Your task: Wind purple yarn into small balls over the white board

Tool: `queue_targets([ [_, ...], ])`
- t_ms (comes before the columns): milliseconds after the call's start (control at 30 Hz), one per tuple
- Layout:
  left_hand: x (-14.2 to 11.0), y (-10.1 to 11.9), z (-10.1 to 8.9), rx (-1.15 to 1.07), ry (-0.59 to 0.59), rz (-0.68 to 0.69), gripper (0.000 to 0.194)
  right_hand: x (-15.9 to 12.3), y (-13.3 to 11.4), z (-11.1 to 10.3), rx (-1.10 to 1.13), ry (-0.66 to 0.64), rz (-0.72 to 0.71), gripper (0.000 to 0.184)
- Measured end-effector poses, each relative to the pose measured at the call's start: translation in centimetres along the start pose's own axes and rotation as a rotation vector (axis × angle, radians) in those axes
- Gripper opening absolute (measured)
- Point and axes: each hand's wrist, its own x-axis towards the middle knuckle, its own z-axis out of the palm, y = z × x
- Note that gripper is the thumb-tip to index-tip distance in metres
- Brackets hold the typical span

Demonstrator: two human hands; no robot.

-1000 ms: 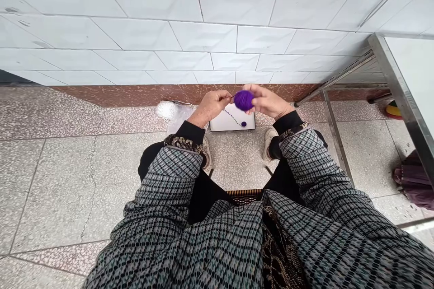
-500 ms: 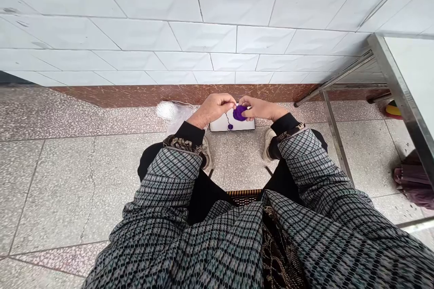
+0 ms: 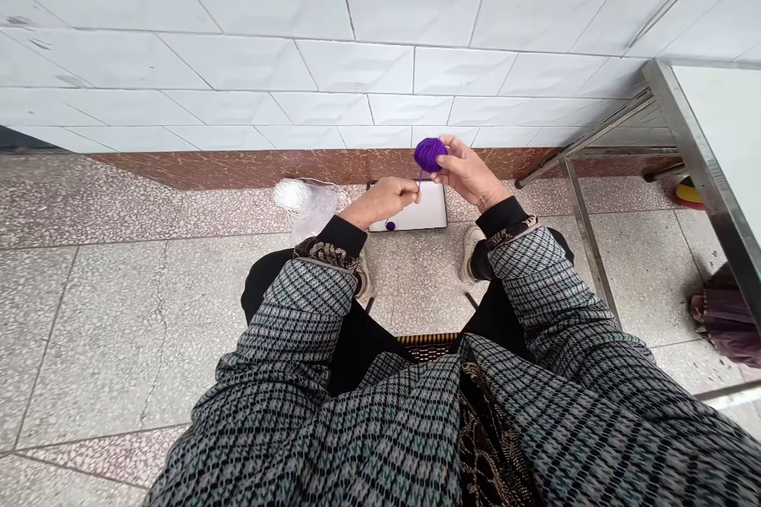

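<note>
My right hand [image 3: 471, 174] grips a small purple yarn ball [image 3: 429, 153], held up in front of the wall's base. My left hand [image 3: 385, 200] sits lower and to the left, fingers pinched on the purple yarn strand [image 3: 420, 178] that runs down from the ball. A second, tiny purple yarn ball [image 3: 390, 226] lies on a white tray [image 3: 425, 214] on the floor below my hands. Both arms wear checked sleeves.
A white yarn ball in a clear plastic bag [image 3: 297, 196] lies on the floor left of the tray. A metal table [image 3: 701, 142] with legs stands at the right, a dark purple cloth bundle [image 3: 722, 317] beneath it. My shoes [image 3: 472, 249] flank the tray.
My right hand has lifted the purple ball up and slightly right. My left hand has dropped and moved apart from it, drawing the strand out between them.
</note>
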Motion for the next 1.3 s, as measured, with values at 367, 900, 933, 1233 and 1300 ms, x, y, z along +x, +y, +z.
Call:
queue_targets([
  [367,-0.4,0.6,-1.4,0.018,0.211,0.002,0.018,-0.6,0.0,0.9,-0.466,-0.225,0.286,0.036],
  [900,-0.2,0.2,-0.3,0.005,0.012,0.053,0.019,0.7,1.1,-0.1,-0.109,0.01,-0.094,0.045],
  [933,-0.4,0.5,-0.3,0.004,-0.027,0.066,0.019,0.9,1.4,-0.1,-0.188,0.061,-0.082,0.045],
  [1233,-0.2,-0.2,-1.8,-0.022,0.297,0.018,0.017,-1.1,-0.3,0.6,-0.325,-0.418,0.288,0.04],
  [1300,0.0,-0.6,-1.8,-0.028,0.304,-0.017,0.017,-1.3,-1.0,0.6,-0.159,-0.4,0.202,0.043],
])
